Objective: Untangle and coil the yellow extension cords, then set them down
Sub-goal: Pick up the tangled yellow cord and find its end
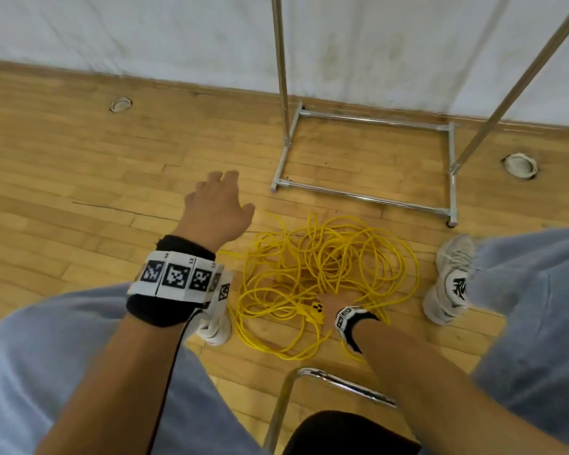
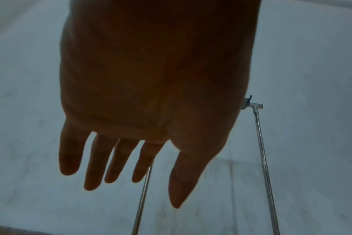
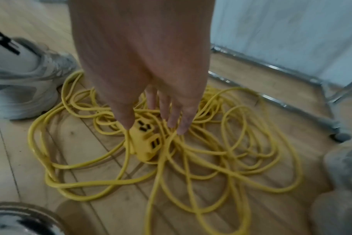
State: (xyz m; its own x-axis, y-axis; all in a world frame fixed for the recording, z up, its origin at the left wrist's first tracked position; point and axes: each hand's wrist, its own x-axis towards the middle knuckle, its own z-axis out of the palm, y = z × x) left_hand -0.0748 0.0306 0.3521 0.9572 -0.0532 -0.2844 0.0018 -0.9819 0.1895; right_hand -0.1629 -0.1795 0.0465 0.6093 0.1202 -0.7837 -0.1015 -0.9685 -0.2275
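A loose tangle of yellow extension cord [image 1: 326, 267] lies on the wooden floor between my feet, its loops overlapping in many places [image 3: 221, 159]. A yellow socket block [image 1: 316, 311] with black slots [image 3: 145, 143] sits on the near side of the pile. My right hand [image 1: 329, 302] reaches down into the pile with straight fingers [image 3: 153, 127]; the thumb tip touches the socket block and the fingertips touch cord strands beside it. My left hand [image 1: 216, 205] hovers above the floor, left of the pile, fingers spread and holding nothing [image 2: 158, 190].
A chrome rack base [image 1: 368, 198] with two upright poles stands just beyond the cords, by the white wall. My shoes [image 1: 450, 280] [image 1: 214, 326] flank the pile. A chrome chair frame [image 1: 309, 379] is under me. Round floor fittings [image 1: 521, 165] [image 1: 121, 105] sit in the boards.
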